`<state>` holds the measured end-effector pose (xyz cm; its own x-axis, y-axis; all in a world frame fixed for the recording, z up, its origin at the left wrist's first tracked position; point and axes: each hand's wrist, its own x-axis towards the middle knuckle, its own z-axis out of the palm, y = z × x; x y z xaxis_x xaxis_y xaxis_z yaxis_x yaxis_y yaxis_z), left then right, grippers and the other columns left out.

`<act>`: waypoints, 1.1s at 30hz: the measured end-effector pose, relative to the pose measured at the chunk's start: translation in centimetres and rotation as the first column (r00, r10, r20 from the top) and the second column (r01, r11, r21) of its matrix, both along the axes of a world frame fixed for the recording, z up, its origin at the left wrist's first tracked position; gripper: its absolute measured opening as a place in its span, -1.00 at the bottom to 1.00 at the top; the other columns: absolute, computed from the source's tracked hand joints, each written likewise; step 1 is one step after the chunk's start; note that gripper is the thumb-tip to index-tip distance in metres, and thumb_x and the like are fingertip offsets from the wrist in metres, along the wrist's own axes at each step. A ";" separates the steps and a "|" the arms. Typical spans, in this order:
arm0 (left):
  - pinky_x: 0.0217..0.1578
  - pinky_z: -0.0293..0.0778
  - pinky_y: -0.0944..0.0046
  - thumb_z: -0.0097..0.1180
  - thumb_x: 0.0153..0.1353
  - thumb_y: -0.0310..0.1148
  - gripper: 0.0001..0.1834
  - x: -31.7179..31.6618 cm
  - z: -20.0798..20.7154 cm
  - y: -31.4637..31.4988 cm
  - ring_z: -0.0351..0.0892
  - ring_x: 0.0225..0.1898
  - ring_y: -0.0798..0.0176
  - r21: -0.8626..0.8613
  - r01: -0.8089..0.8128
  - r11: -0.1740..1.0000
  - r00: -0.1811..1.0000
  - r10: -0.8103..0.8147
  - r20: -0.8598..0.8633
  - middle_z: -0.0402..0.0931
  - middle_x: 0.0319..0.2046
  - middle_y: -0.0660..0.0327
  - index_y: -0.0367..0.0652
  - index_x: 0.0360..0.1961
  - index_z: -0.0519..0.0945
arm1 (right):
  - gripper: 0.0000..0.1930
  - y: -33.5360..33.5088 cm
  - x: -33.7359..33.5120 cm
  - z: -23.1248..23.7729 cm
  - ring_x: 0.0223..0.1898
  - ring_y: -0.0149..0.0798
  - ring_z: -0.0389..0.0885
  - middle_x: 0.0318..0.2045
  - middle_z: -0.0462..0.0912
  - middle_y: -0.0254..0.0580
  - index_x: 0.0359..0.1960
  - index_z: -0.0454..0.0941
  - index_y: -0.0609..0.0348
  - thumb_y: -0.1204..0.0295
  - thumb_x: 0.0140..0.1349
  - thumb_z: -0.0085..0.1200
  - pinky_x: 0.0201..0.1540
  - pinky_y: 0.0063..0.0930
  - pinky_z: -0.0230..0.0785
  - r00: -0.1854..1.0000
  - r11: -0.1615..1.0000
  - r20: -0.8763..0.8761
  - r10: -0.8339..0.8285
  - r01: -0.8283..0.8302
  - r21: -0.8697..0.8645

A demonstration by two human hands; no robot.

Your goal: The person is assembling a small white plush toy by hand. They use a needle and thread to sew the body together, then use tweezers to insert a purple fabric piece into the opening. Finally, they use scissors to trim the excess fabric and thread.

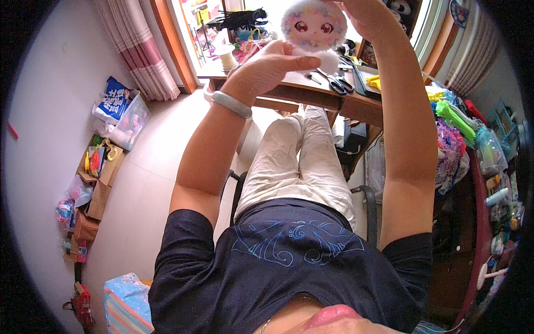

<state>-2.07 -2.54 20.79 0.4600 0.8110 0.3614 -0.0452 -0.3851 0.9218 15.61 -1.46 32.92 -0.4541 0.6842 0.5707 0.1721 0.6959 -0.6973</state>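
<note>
A fluffy white plush doll [316, 33] with large pinkish-red eyes and pastel-tinted fur round its face is held up above the desk, facing me. My left hand [270, 67] grips its lower part, the thumb lying across the white fur below the head. At the upper right of the doll's head, my right hand [364, 16] is bent against the fur. The picture's top edge cuts off part of that hand and the top of the doll. Below the doll, dark-handled scissors [339, 84] lie on the desk [300, 83].
A spool of cream cord [226, 57] stands on the desk's left, near a black feathery item [243, 19]. Something yellow [374, 82] lies at the right. Colourful fabrics [453, 128] pile up on the right side. A clear bin [133, 119] and cardboard boxes [100, 195] line the left wall.
</note>
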 end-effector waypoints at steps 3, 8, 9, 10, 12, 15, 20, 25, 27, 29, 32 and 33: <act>-0.22 0.46 0.45 0.30 0.09 -0.27 -0.63 1.3 -2.0 0.6 0.56 -0.29 0.43 0.001 -0.068 0.998 0.997 0.068 0.021 0.61 -0.31 0.20 -0.26 -0.13 0.58 | -0.80 0.6 0.4 -0.1 -0.37 -0.38 0.51 -0.47 0.62 -0.25 -0.37 0.64 0.27 0.37 0.06 0.16 -0.23 -0.49 0.31 1.000 1.000 0.011 0.004 -0.004 0.000; -0.34 0.44 0.51 0.34 0.04 -0.31 -0.47 2.4 -3.3 -1.4 0.55 -0.27 0.49 -0.244 0.109 0.964 0.994 -0.100 0.047 0.60 -0.23 0.21 -0.26 0.03 0.49 | -0.80 0.6 1.0 -0.1 -0.36 -0.37 0.51 -0.46 0.61 -0.24 -0.37 0.64 0.27 0.38 0.06 0.16 -0.22 -0.47 0.32 1.000 1.000 0.004 -0.013 0.014 -0.008; -0.24 0.46 0.45 0.32 0.06 -0.31 -0.45 2.0 -3.7 -1.2 0.55 -0.22 0.44 -0.244 0.124 0.962 0.991 -0.131 -0.012 0.59 -0.21 0.18 -0.27 0.06 0.46 | -0.81 0.8 1.0 -0.1 -0.36 -0.36 0.51 -0.46 0.61 -0.24 -0.37 0.64 0.28 0.38 0.07 0.15 -0.22 -0.47 0.32 1.000 1.000 0.013 -0.028 0.028 0.004; -0.15 0.47 0.39 0.30 0.07 -0.31 -0.43 1.3 -4.2 -0.9 0.56 -0.17 0.38 -0.242 0.136 0.961 0.985 -0.157 -0.069 0.58 -0.18 0.15 -0.29 0.09 0.43 | -0.81 0.7 0.9 0.1 -0.36 -0.36 0.51 -0.46 0.61 -0.24 -0.37 0.64 0.28 0.39 0.06 0.16 -0.21 -0.48 0.31 1.000 1.000 0.012 -0.020 0.020 0.010; -0.01 0.46 0.32 0.30 0.08 -0.30 -0.38 -0.1 -5.4 -0.2 0.56 -0.11 0.28 -0.219 0.105 0.970 0.974 -0.145 -0.176 0.54 -0.11 0.07 -0.29 0.14 0.37 | -0.81 0.4 0.8 0.3 -0.36 -0.36 0.50 -0.46 0.61 -0.23 -0.36 0.64 0.28 0.39 0.06 0.16 -0.21 -0.48 0.31 1.000 1.000 0.009 -0.006 0.006 0.021; 0.04 0.43 0.27 0.31 0.07 -0.29 -0.33 -2.0 -5.3 -0.9 0.50 -0.02 0.22 -0.201 -0.020 0.979 0.979 -0.022 -0.202 0.45 0.00 -0.03 -0.31 0.16 0.34 | -0.80 0.0 0.6 0.2 -0.35 -0.36 0.50 -0.45 0.61 -0.22 -0.36 0.64 0.29 0.40 0.05 0.18 -0.20 -0.49 0.30 0.999 0.999 -0.021 -0.028 0.028 -0.024; 0.08 0.39 0.22 0.36 0.01 -0.23 -0.10 -2.5 -4.0 -1.1 0.42 0.08 0.16 -0.004 -0.124 0.992 0.992 0.124 -0.010 0.33 0.10 -0.02 -0.23 0.29 0.12 | -0.80 1.4 0.3 -0.2 -0.35 -0.36 0.50 -0.44 0.61 -0.22 -0.37 0.64 0.29 0.40 0.04 0.18 -0.20 -0.48 0.31 1.000 1.000 -0.012 0.009 -0.010 -0.028; 0.06 0.41 0.20 0.34 0.04 -0.12 -0.15 0.6 -3.0 -1.4 0.42 0.09 0.19 0.014 -0.023 1.000 0.973 0.020 0.228 0.35 0.09 0.04 -0.13 0.27 0.15 | -0.80 1.6 0.4 -0.5 -0.35 -0.37 0.50 -0.46 0.60 -0.23 -0.37 0.64 0.30 0.40 0.05 0.18 -0.23 -0.49 0.31 0.999 0.999 -0.003 0.053 -0.053 0.001; 0.04 0.44 0.14 0.31 0.06 -0.10 -0.18 0.6 -3.2 -0.3 0.43 0.12 0.15 0.046 -0.066 0.997 0.967 0.052 0.249 0.36 0.11 0.02 -0.14 0.26 0.17 | -0.81 0.8 -0.3 -0.7 -0.37 -0.38 0.50 -0.47 0.60 -0.23 -0.38 0.64 0.29 0.40 0.05 0.17 -0.24 -0.50 0.31 0.998 0.998 -0.002 0.065 -0.065 0.008; -0.03 0.49 0.18 0.27 0.11 -0.13 -0.35 1.4 -3.3 0.0 0.51 0.02 0.19 0.082 -0.014 0.997 0.936 -0.016 0.352 0.47 0.01 0.06 -0.23 0.14 0.34 | -0.82 0.9 -0.5 -0.9 -0.41 -0.39 0.50 -0.48 0.60 -0.24 -0.39 0.64 0.29 0.41 0.05 0.17 -0.28 -0.50 0.32 0.998 0.997 0.003 0.068 -0.067 -0.043; -0.18 0.44 0.40 0.37 -0.02 -0.04 -0.54 1.7 -3.5 0.5 0.57 -0.21 0.41 0.082 -0.057 0.995 0.963 0.033 0.267 0.62 -0.33 0.24 -0.25 -0.31 0.65 | -0.85 0.9 -0.6 -1.3 -0.46 -0.40 0.49 -0.51 0.59 -0.25 -0.42 0.63 0.28 0.43 0.05 0.16 -0.34 -0.51 0.33 0.996 0.992 -0.014 0.090 -0.091 -0.083; -0.19 0.46 0.40 0.37 -0.01 -0.07 -0.56 1.7 -3.8 0.5 0.57 -0.23 0.41 0.065 -0.068 0.996 0.967 0.050 0.250 0.62 -0.34 0.23 -0.26 -0.31 0.64 | -0.86 0.9 -0.6 -1.5 -0.47 -0.41 0.49 -0.51 0.59 -0.26 -0.43 0.63 0.28 0.44 0.05 0.15 -0.36 -0.51 0.34 0.995 0.991 -0.025 0.102 -0.103 -0.090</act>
<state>-0.35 -2.00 17.01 0.3007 0.8013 0.5171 -0.2436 -0.4597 0.8540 14.99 -0.56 31.44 -0.5135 0.6843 0.5177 0.0884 0.6423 -0.7613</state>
